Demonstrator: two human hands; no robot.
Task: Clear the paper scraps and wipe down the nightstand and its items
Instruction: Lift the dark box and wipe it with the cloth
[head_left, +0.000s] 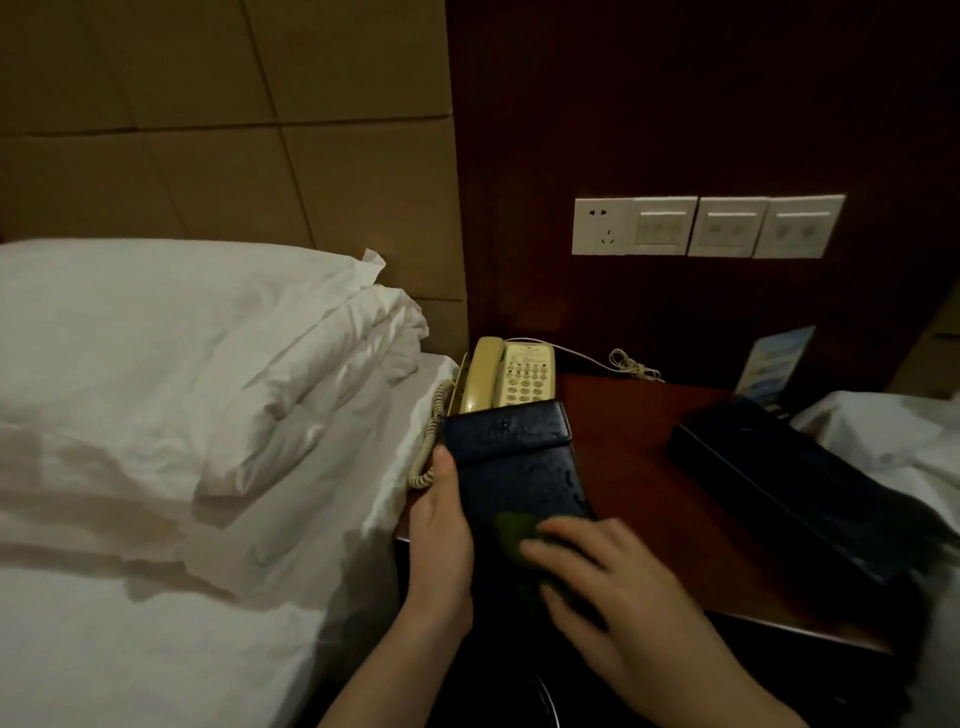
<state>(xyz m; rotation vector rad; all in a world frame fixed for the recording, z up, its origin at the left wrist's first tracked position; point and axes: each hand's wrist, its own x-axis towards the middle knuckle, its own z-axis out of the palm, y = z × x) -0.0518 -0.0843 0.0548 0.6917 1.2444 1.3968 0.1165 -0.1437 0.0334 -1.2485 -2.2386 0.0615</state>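
Our left hand (441, 525) grips the dark case (511, 457) while our right hand (602, 577) presses a green cloth (511, 532) onto it; we're wiping items, next upward toward the phone (511, 376).

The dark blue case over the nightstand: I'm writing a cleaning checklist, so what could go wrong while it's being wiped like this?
1. The dark blue case is held by the left hand along one edge only; pressure from the right hand with the green cloth might tip it out of that grip.
2. Its far end sits right at the telephone; a push forward could knock the handset.
3. Droplets seem to remain on the case and may drip onto the nightstand.
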